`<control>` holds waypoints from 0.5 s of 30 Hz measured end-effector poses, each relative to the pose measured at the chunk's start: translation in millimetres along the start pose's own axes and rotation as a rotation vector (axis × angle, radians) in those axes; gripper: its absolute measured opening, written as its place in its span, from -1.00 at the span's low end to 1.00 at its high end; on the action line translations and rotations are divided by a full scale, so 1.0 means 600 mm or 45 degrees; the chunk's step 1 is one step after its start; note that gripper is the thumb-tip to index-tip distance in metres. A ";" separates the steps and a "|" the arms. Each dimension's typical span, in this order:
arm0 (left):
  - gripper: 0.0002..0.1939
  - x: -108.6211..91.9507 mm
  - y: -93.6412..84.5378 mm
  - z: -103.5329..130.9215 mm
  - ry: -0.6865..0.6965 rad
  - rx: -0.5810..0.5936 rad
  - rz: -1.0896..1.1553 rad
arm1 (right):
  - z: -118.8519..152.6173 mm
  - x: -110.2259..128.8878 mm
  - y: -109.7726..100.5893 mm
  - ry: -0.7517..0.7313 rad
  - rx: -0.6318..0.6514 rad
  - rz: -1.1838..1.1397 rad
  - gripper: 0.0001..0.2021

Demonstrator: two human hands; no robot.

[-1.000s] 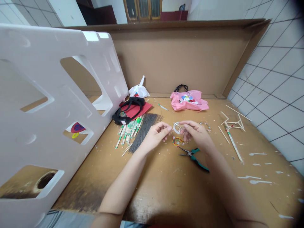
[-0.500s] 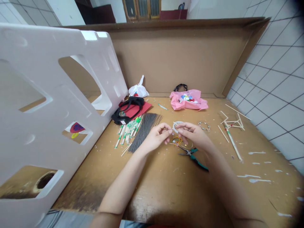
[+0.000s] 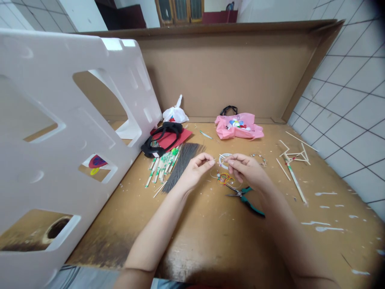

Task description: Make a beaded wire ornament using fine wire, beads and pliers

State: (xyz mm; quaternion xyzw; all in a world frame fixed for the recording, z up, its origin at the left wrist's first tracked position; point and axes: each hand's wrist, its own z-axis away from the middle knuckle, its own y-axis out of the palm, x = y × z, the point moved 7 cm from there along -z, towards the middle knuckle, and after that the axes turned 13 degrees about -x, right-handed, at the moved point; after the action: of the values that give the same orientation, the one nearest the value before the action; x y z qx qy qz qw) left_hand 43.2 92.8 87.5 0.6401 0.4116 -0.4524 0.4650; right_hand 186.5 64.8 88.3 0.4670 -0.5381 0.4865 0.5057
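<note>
Above the table's middle, my left hand [image 3: 197, 170] pinches with thumb and forefinger; a tiny pale tip shows there, too small to name. Facing it a short gap away, my right hand [image 3: 245, 166] is also closed in a pinch on something thin that I cannot make out. Behind and between them lies a white ring-shaped coil [image 3: 221, 161], partly covered by the right fingers. Below the fingers is a tangle of yellow and orange loops [image 3: 225, 179] with small beads. Pliers with green-and-black handles [image 3: 252, 206] rest just in front, beside the right wrist.
Left lie a bundle of dark thin wires [image 3: 182, 166], wrapped sticks [image 3: 159, 170] and a black strap [image 3: 164, 140] on red card. At the back sit a white bag [image 3: 176, 114] and a pink bag [image 3: 254, 126]. Right are a beaded ring [image 3: 262, 161] and a stick frame [image 3: 296, 156].
My hands have moved apart; the left shifted slightly left and the right a little to the right. More of the yellow and orange tangle shows between them.
</note>
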 end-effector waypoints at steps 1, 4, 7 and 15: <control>-0.78 0.001 0.002 0.001 -0.026 0.017 0.057 | 0.000 0.000 0.001 -0.002 0.010 0.002 -0.77; -0.77 0.007 0.008 0.004 -0.139 0.087 0.188 | 0.000 -0.002 -0.003 0.009 0.004 -0.040 -0.76; -0.75 0.007 0.004 0.002 -0.173 0.067 0.245 | -0.002 -0.004 -0.010 0.021 -0.004 -0.140 -0.73; -0.73 -0.001 -0.020 -0.008 -0.091 -0.078 0.347 | -0.006 -0.009 -0.010 0.066 0.016 -0.203 -0.71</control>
State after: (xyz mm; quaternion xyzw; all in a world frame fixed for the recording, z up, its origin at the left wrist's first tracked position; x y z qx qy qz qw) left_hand 32.5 100.5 85.9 0.6589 0.3176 -0.3949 0.5558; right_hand 193.2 67.6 83.4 0.4988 -0.4827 0.4601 0.5537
